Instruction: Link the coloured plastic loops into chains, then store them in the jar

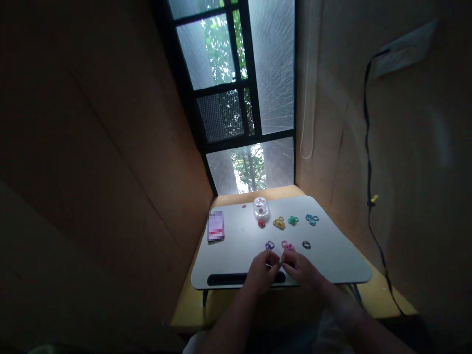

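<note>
My left hand [264, 269] and my right hand [299, 268] meet above the front of a white folding table [236, 255]. The fingers of both are closed in a pinch; whatever is between them is too small to make out. Just beyond them lie small ring-shaped bands, sorted by colour: purple bands [270, 245], pink bands [288, 246] and dark bands [306, 245]. Farther back sit red bands [261, 223], yellow bands [279, 223], green bands [293, 221] and blue bands [311, 219]. A clear jar [261, 210] with something reddish inside stands behind the red ones.
A phone-like flat object [216, 226], its face blurred, lies at the table's left. One reddish band [244, 206] rests near the back edge. A black slot [226, 280] runs along the front. Walls close in on both sides, and a black cable [368, 162] hangs at right.
</note>
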Tool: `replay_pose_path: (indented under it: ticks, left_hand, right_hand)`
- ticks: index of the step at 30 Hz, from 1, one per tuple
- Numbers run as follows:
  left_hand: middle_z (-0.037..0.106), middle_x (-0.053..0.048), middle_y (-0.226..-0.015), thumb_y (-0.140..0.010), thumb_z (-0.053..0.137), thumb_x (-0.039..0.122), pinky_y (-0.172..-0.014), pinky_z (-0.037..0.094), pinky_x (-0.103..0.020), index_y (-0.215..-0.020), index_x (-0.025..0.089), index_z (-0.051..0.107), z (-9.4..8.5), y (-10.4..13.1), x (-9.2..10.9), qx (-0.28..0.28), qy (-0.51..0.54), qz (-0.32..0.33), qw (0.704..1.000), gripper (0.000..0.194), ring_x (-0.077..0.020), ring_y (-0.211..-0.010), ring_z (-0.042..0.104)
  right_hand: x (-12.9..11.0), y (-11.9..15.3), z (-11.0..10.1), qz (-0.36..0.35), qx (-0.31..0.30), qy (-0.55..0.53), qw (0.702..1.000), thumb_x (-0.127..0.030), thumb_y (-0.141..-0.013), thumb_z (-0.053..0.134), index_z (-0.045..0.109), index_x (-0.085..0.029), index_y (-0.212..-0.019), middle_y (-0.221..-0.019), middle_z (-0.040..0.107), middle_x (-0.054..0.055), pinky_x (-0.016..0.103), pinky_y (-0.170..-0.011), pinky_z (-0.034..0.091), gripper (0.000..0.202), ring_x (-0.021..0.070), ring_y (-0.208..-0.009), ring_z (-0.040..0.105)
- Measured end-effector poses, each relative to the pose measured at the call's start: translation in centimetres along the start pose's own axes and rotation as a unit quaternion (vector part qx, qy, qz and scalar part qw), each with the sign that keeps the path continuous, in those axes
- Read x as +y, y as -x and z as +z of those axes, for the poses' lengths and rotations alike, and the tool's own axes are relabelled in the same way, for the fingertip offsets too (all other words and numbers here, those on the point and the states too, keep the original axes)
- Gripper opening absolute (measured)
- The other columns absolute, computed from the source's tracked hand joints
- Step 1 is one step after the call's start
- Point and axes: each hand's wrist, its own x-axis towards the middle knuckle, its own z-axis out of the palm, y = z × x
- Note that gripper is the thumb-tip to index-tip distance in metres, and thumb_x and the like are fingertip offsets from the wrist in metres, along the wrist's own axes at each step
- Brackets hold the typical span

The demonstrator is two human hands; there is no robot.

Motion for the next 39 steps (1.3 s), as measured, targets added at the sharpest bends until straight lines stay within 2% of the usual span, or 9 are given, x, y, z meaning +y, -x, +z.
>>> replay_pose_path:
  ticks: [5,8,14,20,26,32,39]
  left_hand:
    - [0.056,0.003,-0.069,-0.075,0.065,0.014,-0.061,0.038,-0.022,-0.081,0.016,0.059,0.0,-0.5,-0.4,0.005,0.04,-0.007,0.999,0.009,-0.0107,-0.064,0.048]
    - [0.053,0.004,-0.066,-0.075,0.066,0.016,-0.058,0.035,-0.022,-0.08,0.016,0.059,-0.2,-0.4,-0.6,-0.01,0.052,-0.013,0.999,0.009,-0.0099,-0.061,0.044]
    - [0.055,0.003,-0.068,-0.074,0.068,0.017,-0.058,0.036,-0.021,-0.077,0.016,0.058,-0.3,0.1,-0.7,-0.012,0.029,-0.017,0.999,0.01,-0.0104,-0.063,0.046]
    - [0.058,0.003,-0.064,-0.075,0.069,0.022,-0.054,0.036,-0.021,-0.088,0.015,0.064,-0.3,0.2,-0.7,-0.036,0.006,-0.03,0.999,0.016,-0.0106,-0.057,0.049]
    - [0.06,0.001,-0.07,-0.074,0.063,0.015,-0.058,0.037,-0.022,-0.084,0.016,0.065,-0.3,0.8,-0.1,-0.015,-0.027,-0.009,0.999,0.01,-0.0114,-0.063,0.049]
    - [0.059,0.001,-0.069,-0.076,0.06,0.015,-0.059,0.037,-0.022,-0.081,0.016,0.064,-0.3,1.0,0.0,-0.003,-0.026,-0.004,1.0,0.007,-0.0114,-0.063,0.049]
    - [0.06,0.0,-0.071,-0.071,0.054,0.007,-0.061,0.038,-0.023,-0.08,0.016,0.065,-0.6,0.9,-0.1,-0.007,-0.002,-0.002,1.0,0.017,-0.0122,-0.065,0.05]
  right_hand:
    - [0.1,0.5,0.6,0.025,0.027,0.016,0.999,-0.024,-0.081,0.052,0.053,-0.022,-0.08,-0.063,0.051,-0.005,0.025,-0.057,0.033,0.003,0.0131,-0.059,0.047]
    - [0.0,0.5,0.8,0.027,0.024,0.013,0.999,-0.021,-0.082,0.05,0.055,-0.022,-0.087,-0.063,0.054,-0.005,0.025,-0.057,0.034,0.007,0.0127,-0.058,0.048]
    - [-0.6,0.8,0.7,0.02,0.023,0.036,0.999,-0.02,-0.083,0.051,0.053,-0.02,-0.074,-0.067,0.058,-0.003,0.025,-0.061,0.036,0.009,0.0134,-0.065,0.052]
    - [-1.3,1.0,0.6,0.037,0.04,0.054,0.997,-0.018,-0.081,0.051,0.051,-0.02,-0.072,-0.065,0.055,-0.003,0.025,-0.059,0.033,0.009,0.0126,-0.062,0.049]
    - [-1.3,1.3,0.8,0.031,0.039,0.066,0.997,-0.02,-0.082,0.051,0.05,-0.021,-0.072,-0.065,0.054,-0.004,0.024,-0.058,0.032,0.011,0.0123,-0.061,0.047]
    - [-0.9,1.2,1.0,0.038,0.033,0.082,0.995,-0.023,-0.084,0.051,0.05,-0.021,-0.072,-0.063,0.052,-0.004,0.025,-0.056,0.03,0.012,0.0119,-0.059,0.047]
    - [-1.1,1.2,1.0,0.035,0.043,0.105,0.993,-0.024,-0.084,0.05,0.047,-0.022,-0.07,-0.062,0.051,-0.003,0.025,-0.056,0.03,0.014,0.0125,-0.058,0.046]
